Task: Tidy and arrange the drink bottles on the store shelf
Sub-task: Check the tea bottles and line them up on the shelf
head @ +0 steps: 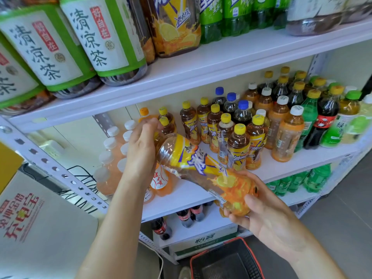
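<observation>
At shelf (pixel 193 195) | bottle (pixel 198 164) tilted | L hand (pixel 141 148) grips neck | R hand (pixel 261 215) grips base

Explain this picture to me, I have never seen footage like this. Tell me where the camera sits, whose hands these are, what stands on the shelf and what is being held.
There is no machine here: a person wears a wide-angle camera on the head, so you look forward and down at their two bare hands. The right hand grips the base of a large bottle with a yellow label, tilted in front of the shelf; the left hand curls round its neck end, hiding the cap. On the white middle shelf stand small yellow-capped bottles, pale orange bottles with white caps, blue-capped dark bottles and green bottles. A red-rimmed basket sits on the floor below.
</observation>
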Tool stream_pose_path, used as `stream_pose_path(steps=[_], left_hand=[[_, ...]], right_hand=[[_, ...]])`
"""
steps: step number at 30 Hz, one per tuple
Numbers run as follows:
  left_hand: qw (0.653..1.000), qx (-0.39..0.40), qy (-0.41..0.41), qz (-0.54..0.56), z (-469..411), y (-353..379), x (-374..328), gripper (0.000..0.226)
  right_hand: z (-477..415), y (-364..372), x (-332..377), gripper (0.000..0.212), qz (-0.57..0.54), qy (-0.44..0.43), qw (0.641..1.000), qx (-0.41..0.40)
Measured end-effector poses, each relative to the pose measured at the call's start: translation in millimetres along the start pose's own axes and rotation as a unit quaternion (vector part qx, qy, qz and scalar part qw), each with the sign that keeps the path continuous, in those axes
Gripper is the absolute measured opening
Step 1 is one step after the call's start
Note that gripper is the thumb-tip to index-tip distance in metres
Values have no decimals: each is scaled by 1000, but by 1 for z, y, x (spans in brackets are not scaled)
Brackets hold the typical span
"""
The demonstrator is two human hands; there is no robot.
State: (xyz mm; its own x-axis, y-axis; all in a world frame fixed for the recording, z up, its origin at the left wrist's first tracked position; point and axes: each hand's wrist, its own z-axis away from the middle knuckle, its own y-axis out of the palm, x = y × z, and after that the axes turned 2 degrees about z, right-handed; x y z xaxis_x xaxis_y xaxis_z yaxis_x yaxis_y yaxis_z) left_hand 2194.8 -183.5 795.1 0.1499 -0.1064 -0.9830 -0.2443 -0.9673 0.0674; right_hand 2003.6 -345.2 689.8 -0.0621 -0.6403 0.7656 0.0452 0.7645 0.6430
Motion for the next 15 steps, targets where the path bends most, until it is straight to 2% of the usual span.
stream_pose_path(steps=[4,7,10,12,14,15], left_hand=[[994,3,-50,-94,-6,-5,5,36],[983,21,-70,-166,-10,-11,10,32],[989,52,-53,-125,-8,-12,15,17],[996,58,-33,-64,-7,-9,17,14],[998,63,-9,-25,-7,-6,17,16],[997,70,5,-25,-8,-4,17,18]], right_hand=[[-2,3,1,70,106,-44,993,-25],[-2,2,1,74,220,-54,971,-79],[-2,0,-3,76,274,-56,953,-115],[-4,-1,-2,80,293,-48,949,-107],[-6,-4,4,79,283,-25,956,-76],[-7,-5,6,76,243,-1,968,-59]])
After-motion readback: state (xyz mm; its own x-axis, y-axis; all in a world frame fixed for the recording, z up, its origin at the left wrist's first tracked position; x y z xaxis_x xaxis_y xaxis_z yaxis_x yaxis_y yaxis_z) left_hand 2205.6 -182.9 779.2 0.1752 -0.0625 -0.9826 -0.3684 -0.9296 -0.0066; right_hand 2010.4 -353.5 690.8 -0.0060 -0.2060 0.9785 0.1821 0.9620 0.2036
